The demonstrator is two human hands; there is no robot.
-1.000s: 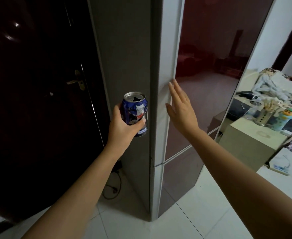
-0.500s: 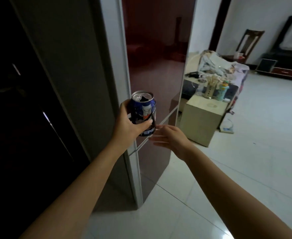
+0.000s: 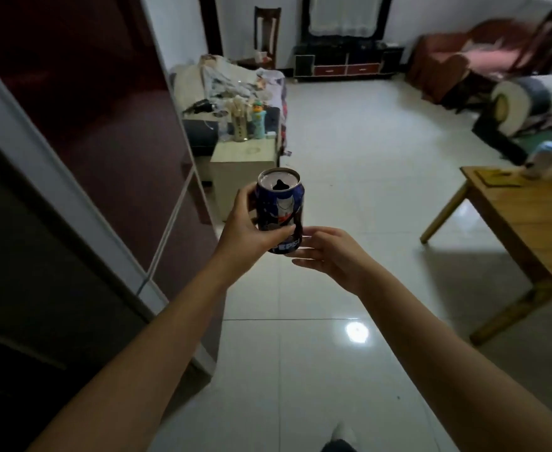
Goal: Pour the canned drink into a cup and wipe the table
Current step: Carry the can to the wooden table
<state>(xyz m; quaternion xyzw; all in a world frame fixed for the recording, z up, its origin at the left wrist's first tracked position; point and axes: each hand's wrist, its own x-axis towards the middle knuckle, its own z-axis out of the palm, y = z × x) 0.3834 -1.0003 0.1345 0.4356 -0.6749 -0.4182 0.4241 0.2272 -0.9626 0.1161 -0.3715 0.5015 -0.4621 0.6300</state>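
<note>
The left hand (image 3: 247, 231) is gripping the blue can (image 3: 281, 211) with thumb and fingers curled round it, holding it upright in the air, opened top upward. The right hand (image 3: 328, 256) is hovering just beside its base — fingers loosely extended, holding nothing. The wooden table (image 3: 529, 223) is lying well off to the right — nearer the right arm.
</note>
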